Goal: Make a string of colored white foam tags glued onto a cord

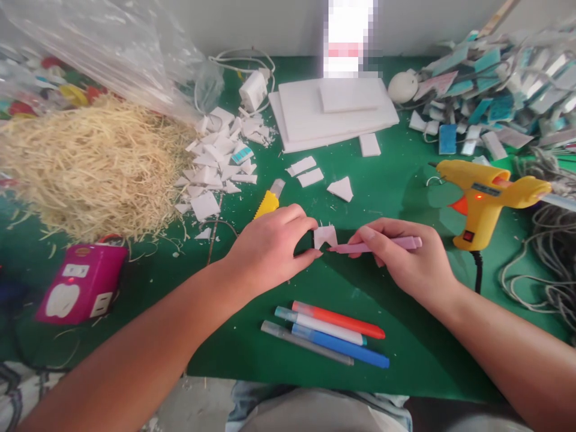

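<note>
My left hand [270,246] pinches a small white foam piece [324,235] between thumb and fingers, just above the green table [405,336]. My right hand [405,255] grips a pink pen [382,245] held level, its tip touching the foam piece's right edge. Several coloured markers [333,330] lie side by side in front of my hands. A yellow utility knife [269,201] lies just beyond my left hand.
A yellow glue gun [483,201] stands at the right, its light on. White foam boards [333,111] lie at the back, foam scraps [220,162] beside a straw pile [90,165]. A pink power strip [81,282] sits left, grey cords [546,270] right.
</note>
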A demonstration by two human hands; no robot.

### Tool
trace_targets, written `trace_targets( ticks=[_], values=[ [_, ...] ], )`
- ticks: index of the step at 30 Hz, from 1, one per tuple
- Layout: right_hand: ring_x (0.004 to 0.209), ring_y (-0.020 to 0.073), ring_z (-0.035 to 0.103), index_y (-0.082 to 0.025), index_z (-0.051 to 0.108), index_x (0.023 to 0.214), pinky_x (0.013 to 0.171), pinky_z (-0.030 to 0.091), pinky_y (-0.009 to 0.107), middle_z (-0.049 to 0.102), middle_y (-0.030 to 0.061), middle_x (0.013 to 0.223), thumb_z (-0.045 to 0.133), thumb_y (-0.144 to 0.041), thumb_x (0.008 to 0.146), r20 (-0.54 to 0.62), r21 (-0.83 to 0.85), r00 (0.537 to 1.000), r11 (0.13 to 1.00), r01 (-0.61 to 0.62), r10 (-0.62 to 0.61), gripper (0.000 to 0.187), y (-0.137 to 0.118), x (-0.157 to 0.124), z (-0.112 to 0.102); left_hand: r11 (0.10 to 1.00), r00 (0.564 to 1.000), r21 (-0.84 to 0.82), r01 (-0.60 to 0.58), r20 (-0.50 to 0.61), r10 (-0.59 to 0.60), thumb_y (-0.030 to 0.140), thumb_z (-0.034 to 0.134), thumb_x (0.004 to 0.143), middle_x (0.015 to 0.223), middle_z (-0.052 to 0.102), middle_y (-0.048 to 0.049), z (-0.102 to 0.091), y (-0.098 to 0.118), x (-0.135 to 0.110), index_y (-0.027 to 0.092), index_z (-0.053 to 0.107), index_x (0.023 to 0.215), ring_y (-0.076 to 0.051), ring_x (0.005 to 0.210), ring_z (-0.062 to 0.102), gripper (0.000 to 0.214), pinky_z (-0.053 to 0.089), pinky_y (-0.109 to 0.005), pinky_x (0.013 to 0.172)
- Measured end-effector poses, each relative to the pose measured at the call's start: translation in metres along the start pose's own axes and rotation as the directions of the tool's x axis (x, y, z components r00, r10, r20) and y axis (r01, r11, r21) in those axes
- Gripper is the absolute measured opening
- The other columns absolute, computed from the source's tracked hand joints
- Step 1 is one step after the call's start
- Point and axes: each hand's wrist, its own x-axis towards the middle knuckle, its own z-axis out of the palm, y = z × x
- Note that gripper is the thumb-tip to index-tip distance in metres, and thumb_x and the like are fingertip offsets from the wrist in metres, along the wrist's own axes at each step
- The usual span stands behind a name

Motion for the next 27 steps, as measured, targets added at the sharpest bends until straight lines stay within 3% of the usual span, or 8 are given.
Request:
trace_targets(
  ticks=[4, 8, 12, 15, 20, 23, 25, 27],
  values=[
    [0.044, 0.0101, 0.048, -0.023, 0.08, 0.075, 0.042, 0.038, 0.025, 0.071, 0.0006, 0.061, 0.074, -0.045, 0.086, -0.035, 0.016, 0.999, 1.0, -0.005, 0.006, 0.025, -0.002, 0.0, 0.0, 1.0, 1.0, -0.006, 0.011, 0.019, -0.011, 0.026, 0.076, 0.091, 0.098, 0.071, -0.004, 0.0, -0.001, 0.0, 0.014, 0.072, 0.107, -0.015, 0.074, 0.069, 0.021, 0.053, -0.025, 0.064],
    [0.043, 0.0107, 0.049, -0.023, 0.076, 0.067, 0.041, 0.039, 0.025, 0.065, 0.0, 0.052, 0.072, -0.056, 0.089, -0.005, 0.006, 1.0, 1.0, -0.023, 0.023, 0.04, -0.002, -0.001, -0.002, 1.0, 1.0, -0.008, 0.006, 0.013, -0.006, 0.026, 0.076, 0.091, 0.097, 0.071, -0.0042, 0.0, 0.0, 0.0, 0.014, 0.072, 0.107, -0.015, 0.074, 0.069, 0.02, 0.052, -0.025, 0.063],
    [0.043, 0.0115, 0.052, -0.023, 0.077, 0.077, 0.04, 0.042, 0.025, 0.069, 0.001, 0.057, 0.074, -0.07, 0.084, -0.058, 0.075, 0.997, 0.996, -0.045, 0.05, 0.048, 0.0, -0.001, -0.001, 1.0, 1.0, 0.008, 0.003, 0.002, -0.003, 0.026, 0.075, 0.092, 0.096, 0.071, -0.0041, 0.0, 0.001, 0.0, 0.014, 0.072, 0.107, -0.016, 0.075, 0.07, 0.02, 0.052, -0.026, 0.064],
    [0.045, 0.0111, 0.054, -0.022, 0.077, 0.077, 0.041, 0.046, 0.025, 0.075, 0.0031, 0.066, 0.076, -0.074, 0.08, -0.083, 0.109, 0.995, 0.993, -0.048, 0.057, 0.051, 0.0, -0.002, -0.001, 0.999, 1.0, 0.033, -0.026, -0.007, 0.026, 0.024, 0.068, 0.095, 0.097, 0.071, -0.0047, 0.0, 0.0, -0.001, 0.015, 0.072, 0.112, -0.016, 0.078, 0.07, 0.02, 0.053, -0.027, 0.064],
    [0.046, 0.0114, 0.056, -0.021, 0.077, 0.075, 0.043, 0.05, 0.025, 0.075, 0.0033, 0.065, 0.077, -0.07, 0.082, -0.123, 0.14, 0.991, 0.99, -0.032, 0.049, 0.049, -0.002, -0.003, 0.0, 0.995, 0.993, 0.067, -0.073, -0.083, 0.078, 0.009, 0.049, 0.095, 0.1, 0.075, -0.0075, 0.0, 0.001, -0.002, 0.01, 0.064, 0.131, -0.019, 0.087, 0.072, 0.038, 0.056, -0.03, 0.073],
    [0.047, 0.0116, 0.056, -0.022, 0.077, 0.075, 0.044, 0.05, 0.025, 0.075, 0.0029, 0.065, 0.078, -0.066, 0.083, -0.141, 0.138, 0.989, 0.99, -0.027, 0.047, 0.045, -0.002, -0.003, 0.0, 0.994, 0.993, 0.101, -0.037, -0.112, 0.048, 0.028, 0.059, 0.099, 0.103, 0.074, -0.0108, 0.002, 0.007, -0.001, 0.01, 0.067, 0.116, -0.022, 0.088, 0.071, 0.026, 0.058, -0.034, 0.074],
    [0.047, 0.0121, 0.056, -0.022, 0.076, 0.075, 0.043, 0.049, 0.026, 0.074, 0.0026, 0.064, 0.078, -0.065, 0.084, -0.146, 0.134, 0.988, 0.99, -0.034, 0.053, 0.043, -0.001, -0.003, 0.0, 0.99, 0.994, 0.142, -0.022, -0.101, 0.037, 0.046, 0.069, 0.095, 0.1, 0.072, -0.0115, 0.005, 0.011, 0.0, 0.011, 0.068, 0.104, -0.025, 0.087, 0.07, 0.036, 0.058, -0.037, 0.073],
    [0.047, 0.0123, 0.057, -0.022, 0.077, 0.076, 0.042, 0.048, 0.026, 0.075, 0.0027, 0.065, 0.078, -0.064, 0.084, -0.145, 0.137, 0.988, 0.99, -0.036, 0.056, 0.043, 0.0, -0.003, 0.0, 0.981, 0.995, 0.195, -0.021, -0.096, 0.04, 0.051, 0.072, 0.092, 0.096, 0.07, -0.0114, 0.008, 0.014, 0.001, 0.012, 0.069, 0.098, -0.026, 0.086, 0.068, 0.04, 0.058, -0.038, 0.072]
  ],
)
